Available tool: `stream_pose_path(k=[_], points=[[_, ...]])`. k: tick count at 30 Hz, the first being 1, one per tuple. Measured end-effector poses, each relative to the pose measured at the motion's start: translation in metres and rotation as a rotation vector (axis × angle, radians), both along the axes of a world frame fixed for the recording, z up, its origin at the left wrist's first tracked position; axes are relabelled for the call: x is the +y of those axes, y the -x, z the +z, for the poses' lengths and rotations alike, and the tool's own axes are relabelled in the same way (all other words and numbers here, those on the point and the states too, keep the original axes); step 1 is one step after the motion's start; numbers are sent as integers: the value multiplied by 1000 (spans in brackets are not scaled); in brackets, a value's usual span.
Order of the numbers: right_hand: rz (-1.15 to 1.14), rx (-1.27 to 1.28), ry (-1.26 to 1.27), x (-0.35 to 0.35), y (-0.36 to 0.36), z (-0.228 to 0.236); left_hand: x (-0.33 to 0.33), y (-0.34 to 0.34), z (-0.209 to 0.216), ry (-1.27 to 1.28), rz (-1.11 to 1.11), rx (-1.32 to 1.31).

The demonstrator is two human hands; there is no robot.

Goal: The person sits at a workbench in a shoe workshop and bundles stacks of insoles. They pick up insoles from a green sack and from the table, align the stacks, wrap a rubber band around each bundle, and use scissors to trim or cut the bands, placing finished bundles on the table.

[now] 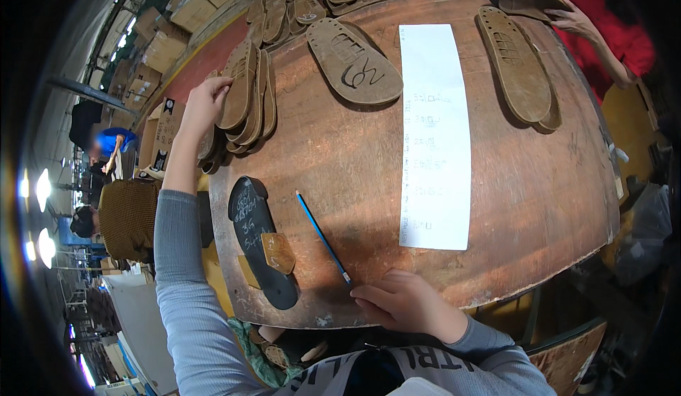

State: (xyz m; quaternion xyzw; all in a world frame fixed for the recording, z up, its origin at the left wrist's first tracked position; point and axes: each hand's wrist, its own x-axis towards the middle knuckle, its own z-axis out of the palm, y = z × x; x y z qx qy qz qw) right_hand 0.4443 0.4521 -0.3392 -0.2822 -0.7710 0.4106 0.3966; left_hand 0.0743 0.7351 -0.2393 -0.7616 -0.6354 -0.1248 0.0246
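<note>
While the left hand (206, 102) curls around the far-left stack of brown soles (245, 102), lifting one cleanly calls for steadying the rest; the right hand (404, 300) rests loosely closed, empty, beside the blue pencil (323, 236).

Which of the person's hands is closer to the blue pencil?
Right. The right hand rests on the table beside the tip of the blue pencil. The left hand is far off, on the stack of brown soles.

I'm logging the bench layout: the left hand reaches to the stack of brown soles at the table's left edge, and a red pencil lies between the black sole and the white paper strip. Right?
Nearly. The pencil is blue, not red, as the head view shows. The rest holds: the left hand reaches to the stack of brown soles at the table's left edge, and the pencil lies between the black sole and the white paper strip.
</note>
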Motion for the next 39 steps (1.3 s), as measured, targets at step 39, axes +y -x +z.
stream_pose_path(k=[39], points=[[-75, -154, 175, -2, 10, 13, -49, -13, -14, -67, -188, -91]])
